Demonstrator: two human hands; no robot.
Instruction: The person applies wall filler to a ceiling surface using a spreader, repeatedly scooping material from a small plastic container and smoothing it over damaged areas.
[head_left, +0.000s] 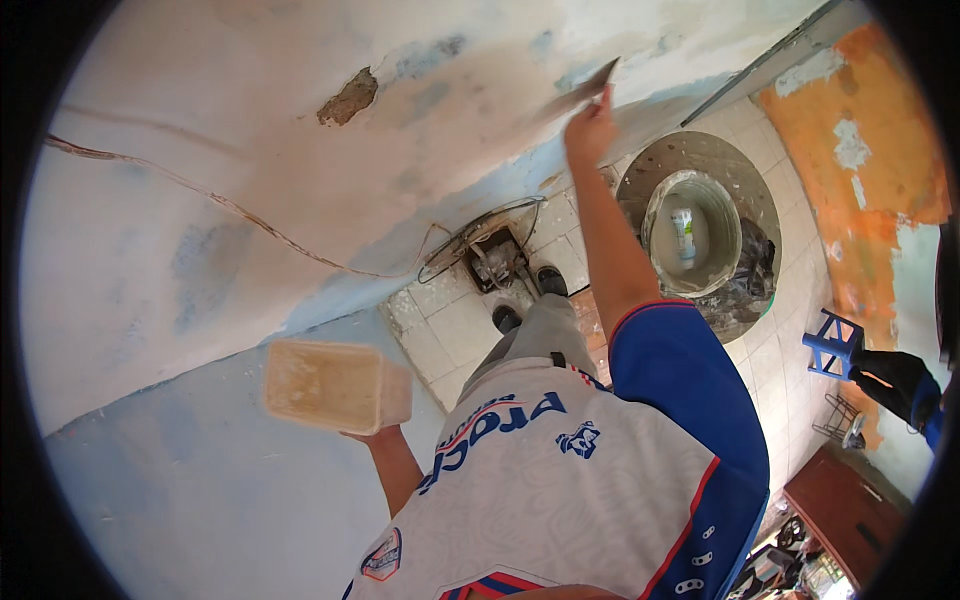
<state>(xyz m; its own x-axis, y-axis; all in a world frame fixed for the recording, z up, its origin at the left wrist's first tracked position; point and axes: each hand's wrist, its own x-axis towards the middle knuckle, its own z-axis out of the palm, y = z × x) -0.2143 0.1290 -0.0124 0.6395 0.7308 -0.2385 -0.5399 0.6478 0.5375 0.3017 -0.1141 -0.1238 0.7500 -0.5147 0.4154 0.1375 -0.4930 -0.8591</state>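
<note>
My right hand, arm stretched out, is closed around a putty knife. Its thin blade is against or very near the patchy plastered wall; whether it touches I cannot tell. Low on the left, my left hand grips a beige plastic tub from beneath, its fingers mostly hidden. Whitish residue coats the inside of the tub, which tilts toward the wall. A chipped brown hole shows in the plaster to the left of the knife.
A bucket holding a white container stands on a round mat at right, beside a black plastic bag. An open floor box with cable lies by my feet. A loose wire runs along the wall. Far right: blue stool, brown cabinet.
</note>
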